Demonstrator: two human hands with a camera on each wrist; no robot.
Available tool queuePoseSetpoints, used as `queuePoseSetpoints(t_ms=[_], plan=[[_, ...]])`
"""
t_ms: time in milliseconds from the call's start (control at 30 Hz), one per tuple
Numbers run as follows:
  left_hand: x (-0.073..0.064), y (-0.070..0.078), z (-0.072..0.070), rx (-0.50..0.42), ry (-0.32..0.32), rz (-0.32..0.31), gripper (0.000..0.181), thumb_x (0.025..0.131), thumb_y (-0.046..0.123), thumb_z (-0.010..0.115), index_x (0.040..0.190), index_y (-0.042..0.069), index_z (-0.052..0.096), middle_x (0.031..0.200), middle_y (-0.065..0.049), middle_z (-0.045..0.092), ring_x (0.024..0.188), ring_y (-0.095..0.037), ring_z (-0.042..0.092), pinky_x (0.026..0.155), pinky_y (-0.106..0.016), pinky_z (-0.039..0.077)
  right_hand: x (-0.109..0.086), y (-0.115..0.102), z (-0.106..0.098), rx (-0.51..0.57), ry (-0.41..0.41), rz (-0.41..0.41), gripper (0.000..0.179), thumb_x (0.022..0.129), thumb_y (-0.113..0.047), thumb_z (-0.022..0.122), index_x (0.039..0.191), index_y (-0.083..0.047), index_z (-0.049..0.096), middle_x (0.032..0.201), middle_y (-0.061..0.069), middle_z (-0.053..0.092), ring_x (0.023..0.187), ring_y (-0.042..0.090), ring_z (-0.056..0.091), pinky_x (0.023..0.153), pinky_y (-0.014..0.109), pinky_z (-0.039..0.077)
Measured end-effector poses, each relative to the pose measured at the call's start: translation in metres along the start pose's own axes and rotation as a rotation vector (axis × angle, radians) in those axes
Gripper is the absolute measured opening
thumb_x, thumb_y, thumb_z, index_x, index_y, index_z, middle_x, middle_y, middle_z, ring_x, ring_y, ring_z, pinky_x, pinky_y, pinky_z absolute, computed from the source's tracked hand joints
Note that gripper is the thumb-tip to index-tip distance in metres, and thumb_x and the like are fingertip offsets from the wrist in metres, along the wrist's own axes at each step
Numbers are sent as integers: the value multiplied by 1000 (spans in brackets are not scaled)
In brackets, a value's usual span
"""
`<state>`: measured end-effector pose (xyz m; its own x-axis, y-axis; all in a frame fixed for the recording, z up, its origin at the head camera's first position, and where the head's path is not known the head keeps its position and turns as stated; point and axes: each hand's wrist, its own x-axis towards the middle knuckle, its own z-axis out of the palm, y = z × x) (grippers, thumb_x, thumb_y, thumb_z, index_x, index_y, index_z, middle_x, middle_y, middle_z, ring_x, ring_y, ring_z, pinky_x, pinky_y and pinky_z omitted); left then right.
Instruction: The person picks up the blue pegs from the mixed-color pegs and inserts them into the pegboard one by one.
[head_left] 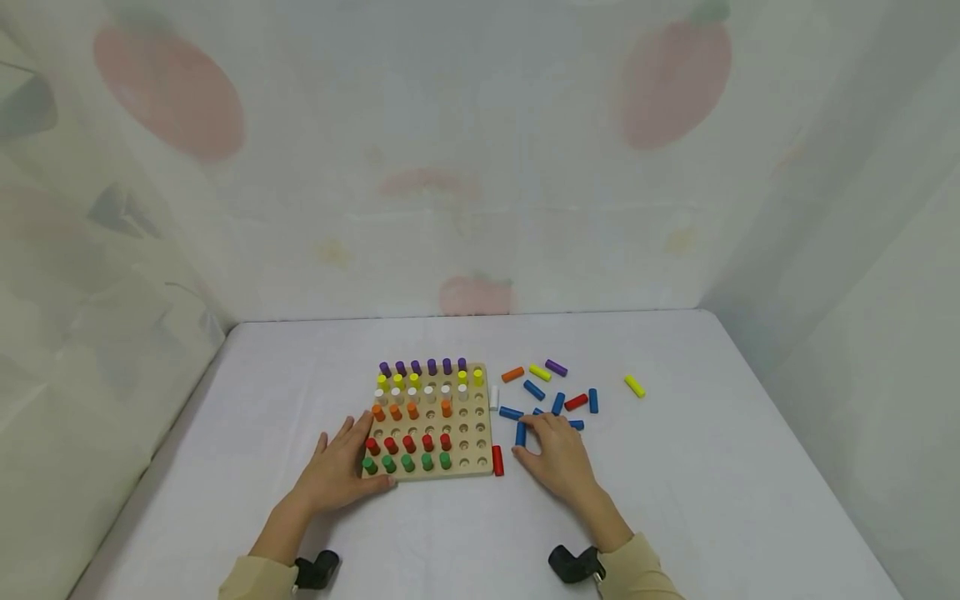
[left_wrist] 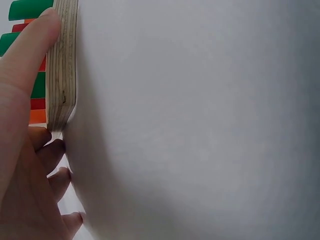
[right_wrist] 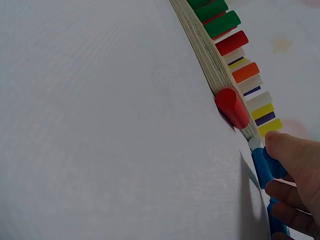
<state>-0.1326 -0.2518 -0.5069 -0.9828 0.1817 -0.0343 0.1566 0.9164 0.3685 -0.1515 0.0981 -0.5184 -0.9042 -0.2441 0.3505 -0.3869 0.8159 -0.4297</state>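
Observation:
A light wooden pegboard [head_left: 472,473] lies on the table with rows of purple, yellow, white, orange, red and green pegs upright in it. My left hand [head_left: 330,477] rests at its near left corner, thumb along the front edge and fingers by the left side; in the left wrist view the thumb [left_wrist: 35,45] touches the layered edge. Right of the board, my right hand [head_left: 562,460] pinches a blue peg [head_left: 521,433] between thumb and fingers. That blue peg [right_wrist: 274,162] also shows in the right wrist view. A red peg [head_left: 498,461] lies against the board's right edge.
Loose blue pegs [head_left: 534,390] lie scattered around and beyond the right hand. Among them are an orange peg [head_left: 513,375], a purple peg [head_left: 556,367] and a red peg [head_left: 576,402]. One yellow peg [head_left: 634,386] lies farther right. A white peg [head_left: 493,397] is beside the board.

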Motion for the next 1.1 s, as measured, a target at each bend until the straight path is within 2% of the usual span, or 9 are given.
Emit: queuePoseSetpoints(t_ms=[133,267,433,767,1100], plan=[[0,0,0,1,2,2,116,61,72,66,145,3,25,148,-16,31,136,-42,23,103,-68,11,1,-2,-1,24,-14,32,46,75,-33,75,114,-12,62,99,1,65,93,17,58,79,34,51],[-1,0,-1,-5,2,1,116,61,71,67,145,4,25,148,-16,31,136,-42,23,103,-68,11,4,-3,-2,74,-42,87,46,77,-33,74,117,-14,60,92,-3,65,88,12,56,77,30,49],[-1,1,-2,-13,0,0,115,61,71,67,145,4,24,148,-15,30,136,-42,22,103,-68,10,8,-5,-3,132,-56,116,47,78,-29,74,120,-16,58,86,-6,64,82,7,54,74,27,50],[0,0,-1,-27,-5,-6,115,61,70,67,146,4,24,148,-15,29,136,-41,21,104,-68,9,13,-10,-1,173,-50,84,48,78,-26,73,123,-18,56,83,-9,61,74,4,53,66,20,49],[0,1,-1,-31,-13,-9,115,62,68,68,146,4,23,149,-15,29,137,-41,20,103,-68,8,21,-20,-3,258,-103,90,46,83,-18,67,127,-18,54,87,-8,57,77,7,51,68,21,48]])
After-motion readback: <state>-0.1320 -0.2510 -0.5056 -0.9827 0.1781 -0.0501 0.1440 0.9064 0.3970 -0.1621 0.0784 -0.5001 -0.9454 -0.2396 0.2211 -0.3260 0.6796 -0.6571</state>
